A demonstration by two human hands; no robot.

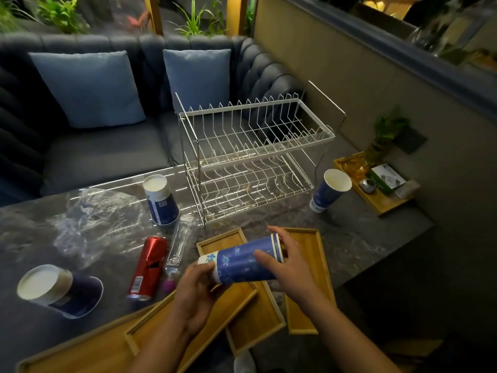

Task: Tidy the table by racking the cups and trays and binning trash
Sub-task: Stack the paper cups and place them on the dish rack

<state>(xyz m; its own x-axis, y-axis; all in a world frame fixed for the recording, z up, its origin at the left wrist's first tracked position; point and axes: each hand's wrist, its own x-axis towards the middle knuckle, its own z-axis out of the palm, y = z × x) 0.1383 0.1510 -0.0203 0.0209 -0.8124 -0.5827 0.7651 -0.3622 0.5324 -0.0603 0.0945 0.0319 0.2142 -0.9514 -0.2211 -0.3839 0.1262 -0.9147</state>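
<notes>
Between the two hands, held sideways in the air, is a stack of blue paper cups (243,262). The left hand (196,294) curls round its narrow white base end, and the right hand (290,267) wraps its fingers over the rim end, where at least two nested rims show. Both hands are clamped on the same stack. Directly beneath the hands lie several wooden trays (313,254), overlapping at angles on the dark table (376,238), with the largest one (80,351) reaching out past the left wrist. Beyond the fingertips of both hands stands a two-tier wire dish rack (252,157), with nothing on either shelf. Beyond the left hand and to its outer side a red can (149,267) lies on its side, just beside a clear plastic sleeve (180,243). Farther out an upturned cup (161,200) sits base up by a crumpled clear plastic sheet (94,219). Well off to the left of the left hand another cup (53,289) rests with its white base toward the camera. Beyond the right hand and to its outer side an open cup (330,189) stands mouth up, near the rack's corner and a small side tray (382,205) holding a plant.
</notes>
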